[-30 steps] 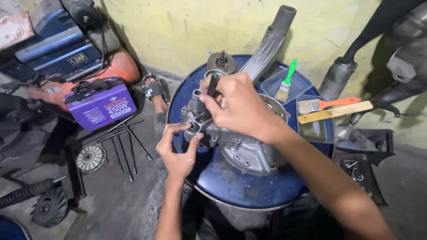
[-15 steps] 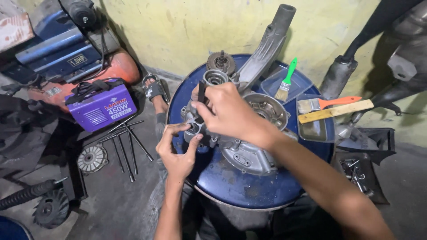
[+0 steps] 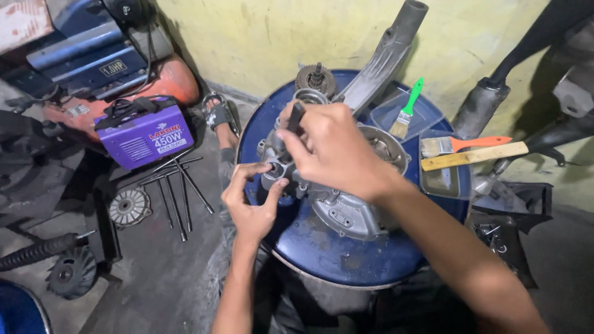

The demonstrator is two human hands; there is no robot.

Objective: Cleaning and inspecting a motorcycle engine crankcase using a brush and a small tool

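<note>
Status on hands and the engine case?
Left hand pinching a fitting on the engine case. Right hand gripping a dark tool over it. Case on blue drum; nothing in the way.

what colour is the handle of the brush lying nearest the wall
Bright green; the brush lies in a tray on the drum, seen in the head view.

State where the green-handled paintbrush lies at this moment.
In the head view the green-handled paintbrush lies in a clear tray on the far right part of the blue drum top, beyond the right hand and left of the orange-handled brush.
</note>
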